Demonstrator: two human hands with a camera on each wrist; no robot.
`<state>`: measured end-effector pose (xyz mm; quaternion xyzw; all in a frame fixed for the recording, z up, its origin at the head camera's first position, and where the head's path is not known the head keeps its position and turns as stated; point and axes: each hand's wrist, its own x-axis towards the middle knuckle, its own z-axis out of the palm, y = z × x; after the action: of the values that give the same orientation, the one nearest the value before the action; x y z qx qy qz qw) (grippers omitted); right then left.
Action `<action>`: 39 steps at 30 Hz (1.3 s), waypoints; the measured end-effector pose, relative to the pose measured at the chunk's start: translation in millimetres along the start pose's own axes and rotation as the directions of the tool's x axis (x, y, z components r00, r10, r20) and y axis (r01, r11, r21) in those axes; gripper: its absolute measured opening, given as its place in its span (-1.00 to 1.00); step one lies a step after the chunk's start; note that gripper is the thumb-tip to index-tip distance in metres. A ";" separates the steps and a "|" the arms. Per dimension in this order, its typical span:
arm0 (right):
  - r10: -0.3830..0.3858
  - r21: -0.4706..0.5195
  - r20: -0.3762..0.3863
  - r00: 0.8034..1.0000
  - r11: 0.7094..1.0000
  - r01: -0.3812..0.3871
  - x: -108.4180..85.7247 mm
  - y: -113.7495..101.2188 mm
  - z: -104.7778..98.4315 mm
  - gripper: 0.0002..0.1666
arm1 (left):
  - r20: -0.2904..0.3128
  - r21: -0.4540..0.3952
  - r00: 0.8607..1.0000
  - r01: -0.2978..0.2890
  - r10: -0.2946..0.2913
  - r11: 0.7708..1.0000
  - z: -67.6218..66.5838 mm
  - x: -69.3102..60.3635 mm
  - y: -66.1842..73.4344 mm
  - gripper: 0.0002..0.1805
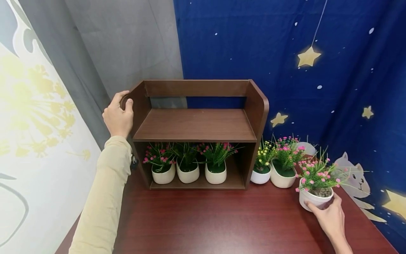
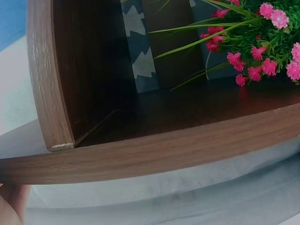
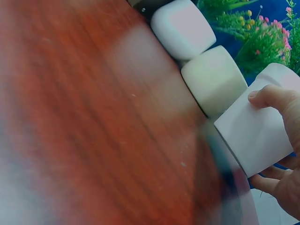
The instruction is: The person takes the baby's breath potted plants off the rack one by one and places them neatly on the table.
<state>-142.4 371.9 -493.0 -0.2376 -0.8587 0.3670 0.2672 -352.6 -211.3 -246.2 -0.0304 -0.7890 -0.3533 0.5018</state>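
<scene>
A brown wooden desk shelf [image 1: 196, 123] stands on the table. My left hand [image 1: 118, 116] grips the upper edge of its left side panel, thumb on the inner side; the left wrist view shows only a sliver of that hand [image 2: 14, 201] beside the wood. At the right, my right hand [image 1: 330, 215] holds a white flowerpot [image 1: 314, 200] with pink flowers, thumb on the near wall and fingers around the far side. In the right wrist view the pot [image 3: 262, 131] is near the table; whether its base touches is unclear.
Three cream pots [image 1: 188, 174] with plants stand in the shelf's lower compartment. Right of the shelf are a white pot [image 1: 261, 177] with yellow flowers and a cream pot [image 1: 283, 180] with pink ones. Behind hangs a blue star-patterned curtain [image 1: 228, 46]. The table [image 1: 206, 222] is reddish brown.
</scene>
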 end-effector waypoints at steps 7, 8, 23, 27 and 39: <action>0.033 0.013 -0.032 0.999 0.999 -0.033 18.2 4.8 8.2 0.15 | 0.001 0.003 1.000 0.000 0.000 1.000 0.8 0.5 -1.0 -0.69; 0.044 0.016 -0.040 0.998 0.999 -0.044 20.5 5.8 9.3 0.15 | 0.002 0.003 1.000 0.000 0.000 1.000 0.8 0.4 -1.0 -0.69; 0.135 0.090 -0.119 0.984 0.988 -0.125 55.5 6.1 34.7 0.15 | 0.002 0.009 1.000 0.003 -0.003 1.000 -1.2 0.0 1.2 -0.68; 0.151 0.091 -0.103 0.983 0.986 -0.142 60.9 5.3 38.7 0.15 | 0.012 0.000 1.000 0.007 -0.007 1.000 0.0 -1.3 2.4 -0.68; 0.151 -0.050 0.076 0.986 0.988 -0.147 76.9 -3.0 47.3 0.25 | 0.020 0.002 0.999 0.030 -0.030 1.000 -2.6 -1.2 4.4 -0.69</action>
<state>-230.2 392.7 -496.6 -0.2922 -0.8564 0.3762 0.1993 -348.2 -209.1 -244.3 -0.0216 -0.7944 -0.3600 0.4887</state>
